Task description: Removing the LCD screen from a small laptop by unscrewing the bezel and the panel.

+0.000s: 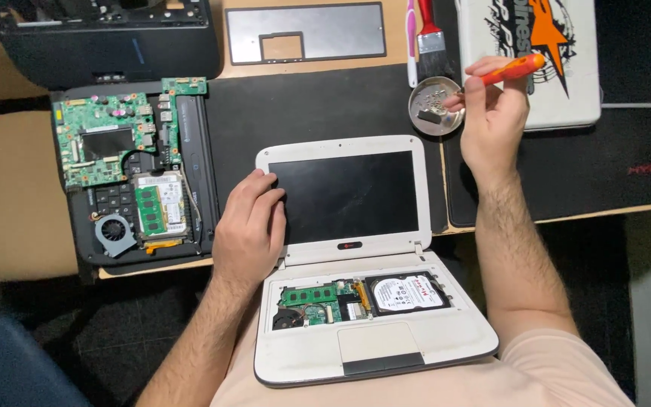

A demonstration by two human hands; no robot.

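The left hand [249, 226] lies flat, fingers spread, on the left edge of the white laptop [356, 256] on the lap, gripping nothing; its exposed boards look fragile, so the stiff shell edges seem safest. The right hand's [495, 113] grip is closed around one orange screwdriver [518, 68] above one metal dish [435, 105]; a second opened laptop [133, 169] lies left on the counter [303, 105].

Single head-worn view, looking steeply down from above the person's lap onto the near edge of the desk [325, 98], at close working range. The opened white laptop [356, 249] fills the near centre, with the left hand [250, 226] and right hand [495, 120] entering from below; a dismantled dark laptop [133, 173] lies at far left.
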